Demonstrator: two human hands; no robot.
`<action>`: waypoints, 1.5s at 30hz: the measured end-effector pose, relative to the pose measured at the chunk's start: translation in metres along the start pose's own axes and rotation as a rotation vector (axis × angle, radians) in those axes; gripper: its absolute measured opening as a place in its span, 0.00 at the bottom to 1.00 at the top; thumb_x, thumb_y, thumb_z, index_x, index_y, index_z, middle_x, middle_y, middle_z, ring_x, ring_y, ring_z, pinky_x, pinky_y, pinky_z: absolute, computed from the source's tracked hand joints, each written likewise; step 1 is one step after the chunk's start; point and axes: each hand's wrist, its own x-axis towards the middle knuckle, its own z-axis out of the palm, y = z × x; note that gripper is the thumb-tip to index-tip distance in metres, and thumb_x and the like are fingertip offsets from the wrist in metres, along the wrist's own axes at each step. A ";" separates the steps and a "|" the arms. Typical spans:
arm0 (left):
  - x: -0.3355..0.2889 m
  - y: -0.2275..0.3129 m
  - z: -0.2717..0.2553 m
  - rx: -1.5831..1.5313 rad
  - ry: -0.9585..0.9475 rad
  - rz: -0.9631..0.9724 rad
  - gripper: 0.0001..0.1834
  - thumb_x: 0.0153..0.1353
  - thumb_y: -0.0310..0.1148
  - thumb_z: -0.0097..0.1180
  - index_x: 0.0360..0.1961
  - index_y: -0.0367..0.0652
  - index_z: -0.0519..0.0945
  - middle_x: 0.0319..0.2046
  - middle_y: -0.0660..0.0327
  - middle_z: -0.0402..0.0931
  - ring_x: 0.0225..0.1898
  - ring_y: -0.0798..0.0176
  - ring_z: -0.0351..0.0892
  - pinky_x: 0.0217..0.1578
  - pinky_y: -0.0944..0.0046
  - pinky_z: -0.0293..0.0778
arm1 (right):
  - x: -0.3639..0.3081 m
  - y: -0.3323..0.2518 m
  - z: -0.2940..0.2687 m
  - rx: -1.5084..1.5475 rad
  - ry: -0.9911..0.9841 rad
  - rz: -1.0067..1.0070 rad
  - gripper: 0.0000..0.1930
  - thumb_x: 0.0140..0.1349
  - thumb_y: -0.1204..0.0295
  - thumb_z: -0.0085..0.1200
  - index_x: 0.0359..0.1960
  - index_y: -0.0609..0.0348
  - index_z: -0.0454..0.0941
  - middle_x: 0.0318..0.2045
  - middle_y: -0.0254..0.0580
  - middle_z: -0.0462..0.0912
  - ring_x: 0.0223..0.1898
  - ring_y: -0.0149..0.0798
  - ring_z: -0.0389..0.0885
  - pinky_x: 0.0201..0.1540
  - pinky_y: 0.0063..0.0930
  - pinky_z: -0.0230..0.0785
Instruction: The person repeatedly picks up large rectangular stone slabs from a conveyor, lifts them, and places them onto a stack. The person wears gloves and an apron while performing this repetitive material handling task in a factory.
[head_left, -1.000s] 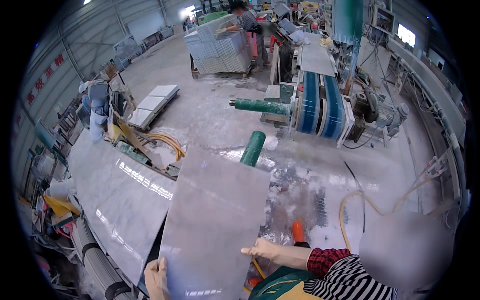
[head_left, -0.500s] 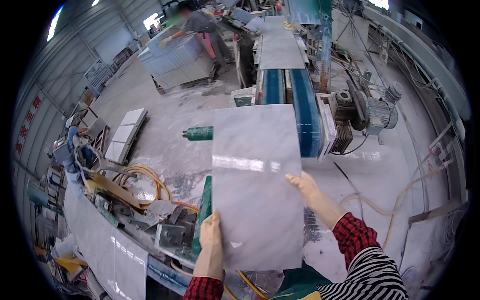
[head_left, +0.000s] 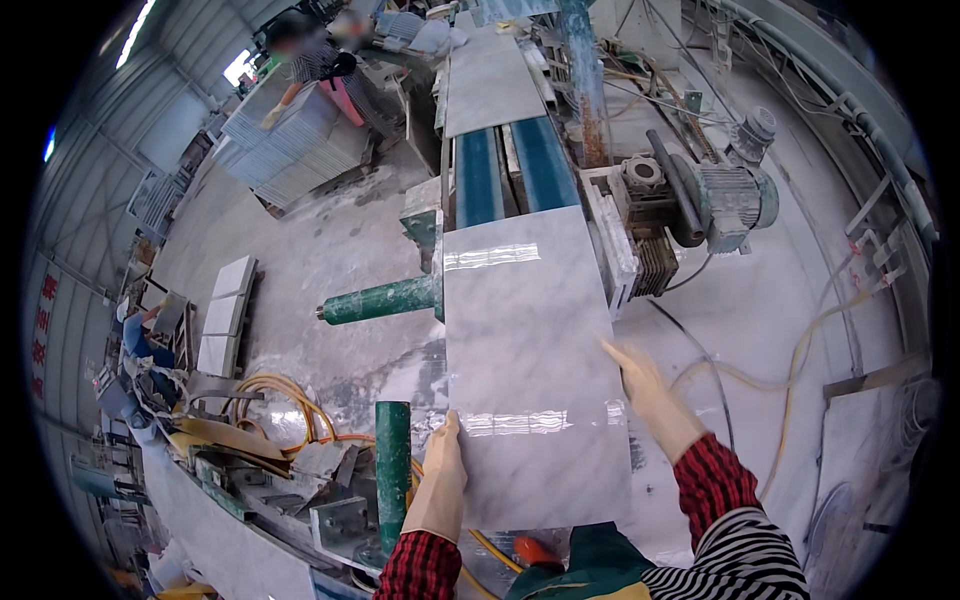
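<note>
A polished, pale grey-veined stone slab (head_left: 535,370) stretches away in front of me. Its far end lies over the blue belts (head_left: 480,175) of a conveyor, while the near end juts out toward my body. Gloved in cream, my left hand (head_left: 440,480) grips the slab's left edge near the close corner, fingers mostly hidden beneath. On the right edge, farther forward, my right hand (head_left: 655,395), in a matching glove, holds the side; its fingertips are slightly blurred. Another pale slab (head_left: 492,85) rests farther along the conveyor.
Green rollers (head_left: 380,300) stick out left of the slab, another green post (head_left: 393,470) standing nearer. A motor (head_left: 725,200) sits right of the conveyor. Yellow hoses (head_left: 290,395) coil on the floor. A co-worker (head_left: 335,75) stands by a stack of slabs (head_left: 290,140) at far left.
The slab has moved forward, so its far end now overlaps the belts in line with the conveyor. Both hands have stayed at its edges. My view has shifted to the right.
</note>
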 end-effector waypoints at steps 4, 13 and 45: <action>0.070 -0.071 -0.001 0.203 -0.023 0.303 0.34 0.73 0.37 0.57 0.77 0.46 0.65 0.67 0.48 0.76 0.64 0.51 0.78 0.64 0.57 0.75 | -0.085 0.087 -0.010 0.370 0.058 0.493 0.26 0.76 0.52 0.56 0.65 0.59 0.80 0.59 0.40 0.86 0.60 0.39 0.81 0.62 0.35 0.72; 0.034 0.018 -0.010 -0.478 -0.269 -0.088 0.32 0.74 0.32 0.56 0.78 0.47 0.63 0.67 0.51 0.74 0.64 0.50 0.78 0.65 0.56 0.74 | -0.152 0.101 0.040 0.039 0.375 0.266 0.27 0.76 0.54 0.59 0.60 0.70 0.81 0.50 0.44 0.86 0.52 0.36 0.82 0.56 0.33 0.74; 0.092 0.156 0.000 0.629 -0.016 1.773 0.43 0.50 0.51 0.75 0.65 0.46 0.75 0.64 0.50 0.73 0.66 0.41 0.71 0.69 0.42 0.66 | 0.103 -0.063 0.057 -0.072 0.432 0.171 0.38 0.69 0.39 0.60 0.65 0.62 0.79 0.60 0.46 0.84 0.57 0.46 0.84 0.52 0.48 0.80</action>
